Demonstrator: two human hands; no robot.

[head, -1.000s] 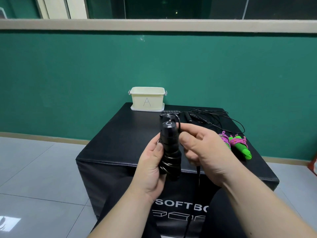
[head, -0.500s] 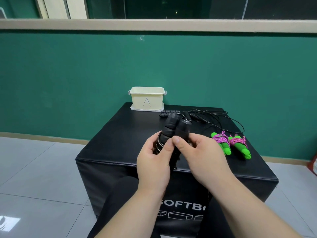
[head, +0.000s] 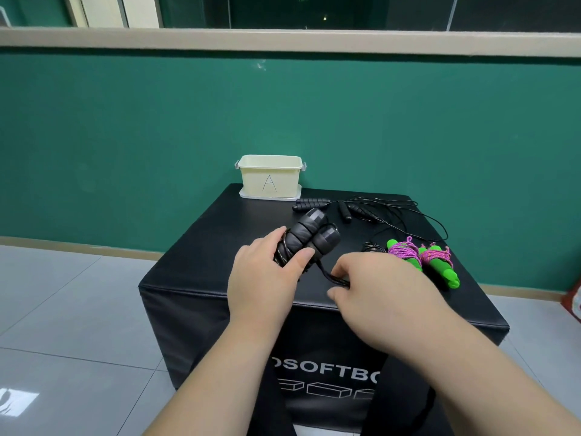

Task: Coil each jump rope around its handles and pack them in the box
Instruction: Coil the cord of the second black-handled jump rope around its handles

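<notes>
My left hand [head: 265, 278] grips a pair of thick black jump-rope handles [head: 311, 236] held side by side, tilted away from me, with black cord wound round their lower part. My right hand [head: 382, 297] pinches a loose stretch of that black cord [head: 328, 273] just right of the handles. A cream box [head: 270, 177] marked "A" stands at the far edge of the black soft box [head: 195, 272]. A green-handled rope [head: 421, 258] wrapped in pink cord lies at the right. An uncoiled black rope [head: 361, 210] lies behind it.
The black soft box drops off to grey floor tiles [head: 63, 309] on the left and front. A green wall [head: 157, 136] rises close behind the cream box. A red object [head: 575, 300] shows at the far right edge.
The black handles tipped from upright to leaning away and moved forward over the box top. My right hand left the handles' top and now pulls the cord out to the right.
</notes>
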